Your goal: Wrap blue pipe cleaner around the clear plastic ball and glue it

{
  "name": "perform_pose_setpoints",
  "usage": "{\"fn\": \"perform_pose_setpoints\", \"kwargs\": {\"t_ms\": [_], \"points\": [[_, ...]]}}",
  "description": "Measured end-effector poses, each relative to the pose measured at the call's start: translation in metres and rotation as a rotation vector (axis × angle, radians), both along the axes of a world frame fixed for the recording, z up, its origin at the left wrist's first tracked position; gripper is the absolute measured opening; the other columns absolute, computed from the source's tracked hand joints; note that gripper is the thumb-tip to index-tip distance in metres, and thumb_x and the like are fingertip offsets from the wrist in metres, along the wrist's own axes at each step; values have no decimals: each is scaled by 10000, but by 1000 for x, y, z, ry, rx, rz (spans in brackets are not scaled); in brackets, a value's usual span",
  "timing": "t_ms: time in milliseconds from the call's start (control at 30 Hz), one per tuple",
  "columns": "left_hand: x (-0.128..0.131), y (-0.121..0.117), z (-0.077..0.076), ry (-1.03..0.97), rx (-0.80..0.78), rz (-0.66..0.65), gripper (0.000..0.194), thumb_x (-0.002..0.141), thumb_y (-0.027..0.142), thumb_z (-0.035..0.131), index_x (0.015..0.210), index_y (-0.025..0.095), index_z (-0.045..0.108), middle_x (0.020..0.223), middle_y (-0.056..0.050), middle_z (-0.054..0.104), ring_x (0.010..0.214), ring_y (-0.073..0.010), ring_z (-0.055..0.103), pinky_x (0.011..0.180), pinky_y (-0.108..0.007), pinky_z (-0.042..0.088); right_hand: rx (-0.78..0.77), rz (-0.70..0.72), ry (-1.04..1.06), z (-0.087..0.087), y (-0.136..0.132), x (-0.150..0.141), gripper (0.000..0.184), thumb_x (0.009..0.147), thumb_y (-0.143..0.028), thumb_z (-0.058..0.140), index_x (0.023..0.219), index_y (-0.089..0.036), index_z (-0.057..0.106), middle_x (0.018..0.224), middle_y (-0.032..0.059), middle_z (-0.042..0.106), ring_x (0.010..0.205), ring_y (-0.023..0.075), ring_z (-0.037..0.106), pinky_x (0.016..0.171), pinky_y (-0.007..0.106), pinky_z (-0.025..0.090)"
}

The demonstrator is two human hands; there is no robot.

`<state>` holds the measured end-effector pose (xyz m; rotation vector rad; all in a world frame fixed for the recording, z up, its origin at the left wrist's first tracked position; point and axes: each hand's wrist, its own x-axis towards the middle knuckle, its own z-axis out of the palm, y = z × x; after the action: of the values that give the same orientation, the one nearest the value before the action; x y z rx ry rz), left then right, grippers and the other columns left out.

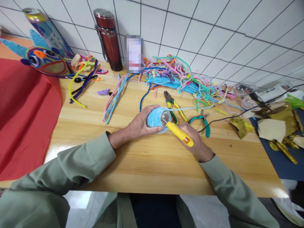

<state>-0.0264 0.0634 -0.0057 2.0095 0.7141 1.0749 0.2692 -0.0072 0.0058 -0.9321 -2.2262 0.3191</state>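
Observation:
My left hand is wrapped round a cylinder wound with light blue pipe cleaner, tilted so its round end faces right. In my right hand is a yellow hot glue gun, its nozzle at the cylinder's open-looking end. One loose strand of the blue pipe cleaner runs off to the right from the cylinder. Just behind lie yellow-and-black pliers, partly hidden by the cylinder. Teal-handled cutters rest beyond my right hand, near a black cord.
A heap of coloured pipe cleaners lies along the tiled wall. A red thermos, a tall can and a blue-eared craft figure stand at back left. Red cloth covers the left side; gold scraps lie right.

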Motion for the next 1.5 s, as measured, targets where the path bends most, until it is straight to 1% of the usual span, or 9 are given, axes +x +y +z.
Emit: {"fn": "perform_pose_setpoints", "kwargs": {"t_ms": [167,367,500,600,767,1000,1267,1433,1500], "points": [[0,0,2,14,24,-19,856,861,588,869,1557,254,500,1549,-169,609,1409,-377,637,1222,-580,526,-21,-4,15,0,1,0,153,1110,-360,573,1200,-259,644,936,70,704,834,251,681,747,400,571],[0,-1,3,25,-13,-1,857,855,610,868,1540,242,508,1551,-173,606,1417,-376,631,1231,-581,517,-48,-31,1,0,-1,-1,136,1081,-297,629,1212,-265,642,980,71,720,871,256,695,794,415,587],[0,-1,4,13,-21,-5,852,853,607,871,1535,236,518,1526,-181,621,1399,-375,643,1221,-584,521,-39,-42,9,-2,-1,-1,91,1080,-291,621,1166,-270,645,949,59,705,837,246,684,762,402,580],[1,-2,4,10,-18,1,861,846,623,871,1531,237,521,1525,-178,623,1395,-373,644,1223,-581,518,-35,-49,14,-2,-1,0,127,1081,-307,624,1202,-273,642,972,62,713,843,245,692,770,402,588],[1,-2,4,32,-22,7,884,840,655,861,1535,238,507,1537,-173,613,1402,-367,635,1222,-564,521,-36,-15,0,1,-4,0,199,1093,-328,600,1276,-264,641,978,72,725,858,256,701,790,414,600],[3,-2,2,17,32,-2,853,853,626,860,1529,243,508,1529,-172,621,1404,-366,637,1221,-572,523,-23,-36,-4,4,-3,-2,154,1060,-237,637,1210,-262,657,972,70,740,862,253,715,794,409,616],[2,-3,4,42,6,13,873,842,645,859,1525,232,505,1538,-179,612,1411,-373,631,1226,-580,518,-35,-85,33,-1,-6,0,195,1060,-294,649,1255,-295,656,1004,66,770,873,262,741,770,415,638],[2,-3,6,52,15,11,860,855,620,859,1527,221,502,1532,-180,615,1411,-366,631,1224,-563,522,-15,-34,15,1,-6,-1,197,1067,-266,635,1262,-274,664,1028,74,777,883,253,749,792,406,636],[3,-4,6,39,37,8,853,858,607,862,1527,219,502,1526,-183,619,1411,-364,632,1222,-560,523,-18,-39,-2,3,-7,-1,194,1067,-253,634,1259,-271,664,1010,68,773,877,244,744,787,397,632]]}}
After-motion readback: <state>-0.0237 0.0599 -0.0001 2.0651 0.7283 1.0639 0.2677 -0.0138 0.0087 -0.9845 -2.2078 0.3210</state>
